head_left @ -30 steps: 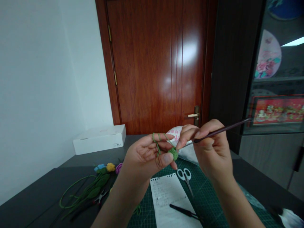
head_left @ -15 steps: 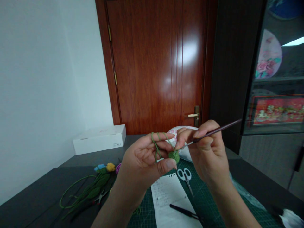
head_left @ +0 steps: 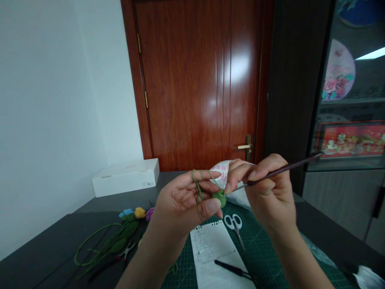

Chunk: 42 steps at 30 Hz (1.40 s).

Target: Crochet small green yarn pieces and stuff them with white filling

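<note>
My left hand (head_left: 188, 198) pinches a small green crochet piece (head_left: 219, 198) between thumb and fingers. Green yarn (head_left: 197, 182) wraps round its raised index finger and runs down to the piece. My right hand (head_left: 264, 184) grips a crochet hook (head_left: 281, 170) with a dark handle, held like a pen. The hook's thin metal shaft points left, and its tip meets the top edge of the crochet piece. Whether a loop sits on the tip is too small to tell.
Below the hands lie a handwritten sheet (head_left: 212, 249), white-handled scissors (head_left: 234, 222) and black tweezers (head_left: 231, 268) on a green cutting mat (head_left: 264, 257). Crocheted flowers (head_left: 140, 212) and pliers (head_left: 128, 249) are at left. Behind stand a white box (head_left: 126, 178) and a plastic bag (head_left: 240, 196).
My right hand has shifted right with the crochet hook, drawing more of its metal shaft away from the green piece. My left hand stays nearly in place.
</note>
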Motion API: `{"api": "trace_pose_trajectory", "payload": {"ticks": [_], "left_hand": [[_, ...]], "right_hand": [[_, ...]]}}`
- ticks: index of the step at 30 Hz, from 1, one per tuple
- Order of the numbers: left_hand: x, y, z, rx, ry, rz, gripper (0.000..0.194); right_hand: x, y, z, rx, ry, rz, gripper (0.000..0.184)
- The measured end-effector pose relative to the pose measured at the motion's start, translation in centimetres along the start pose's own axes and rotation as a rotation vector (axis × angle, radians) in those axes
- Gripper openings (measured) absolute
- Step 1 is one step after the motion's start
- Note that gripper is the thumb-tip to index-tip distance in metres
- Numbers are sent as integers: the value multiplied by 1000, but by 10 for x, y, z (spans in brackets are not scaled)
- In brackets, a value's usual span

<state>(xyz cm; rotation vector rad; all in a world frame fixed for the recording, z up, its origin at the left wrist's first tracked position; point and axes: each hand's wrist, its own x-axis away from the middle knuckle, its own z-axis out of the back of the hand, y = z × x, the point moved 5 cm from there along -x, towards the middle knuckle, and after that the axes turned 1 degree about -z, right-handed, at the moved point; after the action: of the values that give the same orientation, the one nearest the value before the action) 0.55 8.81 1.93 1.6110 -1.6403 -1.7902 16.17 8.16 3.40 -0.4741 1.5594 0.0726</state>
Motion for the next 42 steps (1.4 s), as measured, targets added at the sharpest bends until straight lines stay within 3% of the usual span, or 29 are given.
{"api": "trace_pose_trajectory", "payload": {"ticks": [12,19,25,31,36,42], "left_hand": [[1,2,0,-43,76,-24,38],[5,5,-5,-58,136,-42,41],[6,7,-5,-39,168,-55,41],[6,6,-9,-15,190,-67,41],[8,8,-11,28,218,-72,41],[10,6,-15,136,198,-29,39]], "right_hand": [[4,-18,-5,293,26,215,1],[12,-22,-9,513,-8,265,11],[23,-17,-7,466,135,382,6],[26,-16,-12,445,132,418,17],[26,-14,-14,452,131,416,20],[24,-15,-18,419,75,246,9]]}}
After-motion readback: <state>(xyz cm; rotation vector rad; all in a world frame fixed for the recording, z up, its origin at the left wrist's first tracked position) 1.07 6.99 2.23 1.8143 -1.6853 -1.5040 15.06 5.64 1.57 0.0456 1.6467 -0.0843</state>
